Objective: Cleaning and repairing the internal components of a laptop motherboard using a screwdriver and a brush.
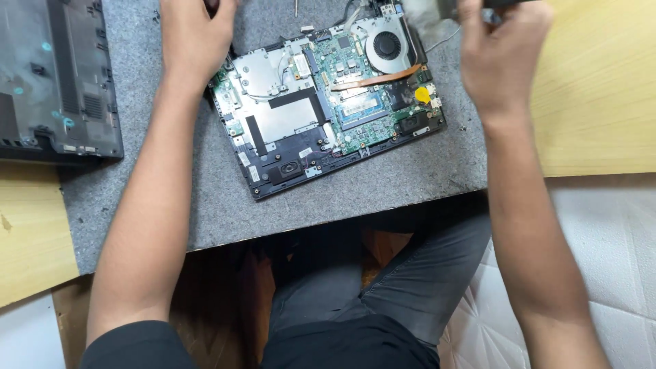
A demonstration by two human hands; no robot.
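Note:
An opened laptop base [321, 102] lies tilted on a grey felt mat [205, 205], showing its green circuit board, a round cooling fan [387, 45] at the far right and silver shielding at the left. My left hand [193, 37] rests at the laptop's far left corner, closed around a dark object mostly cut off by the top of the frame. My right hand [502, 51] is up at the far right of the laptop, fingers curled on a dark thing at the frame's top edge; what it is stays hidden.
A black laptop bottom cover [58, 75] lies at the left on the mat. A yellow wooden desk [601, 102] spreads to the right and lower left. The mat's near edge overhangs my lap; small screws dot the mat.

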